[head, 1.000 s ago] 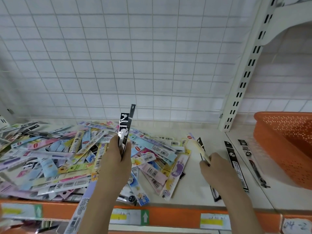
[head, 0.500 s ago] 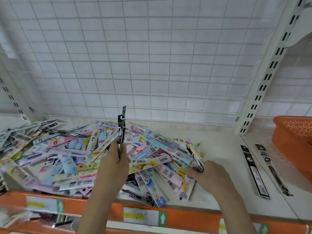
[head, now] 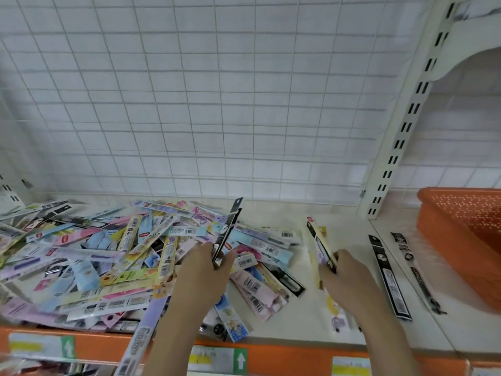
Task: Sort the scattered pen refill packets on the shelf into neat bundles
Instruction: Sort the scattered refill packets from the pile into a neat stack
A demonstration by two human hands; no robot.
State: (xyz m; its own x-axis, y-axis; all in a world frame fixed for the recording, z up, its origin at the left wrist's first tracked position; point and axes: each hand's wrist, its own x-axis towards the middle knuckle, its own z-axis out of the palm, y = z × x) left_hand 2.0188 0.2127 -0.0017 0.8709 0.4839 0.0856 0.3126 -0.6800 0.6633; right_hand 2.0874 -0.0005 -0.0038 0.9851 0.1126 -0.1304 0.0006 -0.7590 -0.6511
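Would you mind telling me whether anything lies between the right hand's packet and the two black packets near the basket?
Nothing visible does: bare shelf separates the right hand, which grips a black packet, from the two black packets.

Packet pile [head: 113, 256] left on shelf [head: 303, 318]; basket [head: 461, 240] right; grid panel [head: 217, 104] behind

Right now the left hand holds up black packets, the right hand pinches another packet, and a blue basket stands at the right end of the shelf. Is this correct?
Not fully: the head view shows the basket is orange, not blue. The left hand does hold black packets and the right hand pinches a packet.
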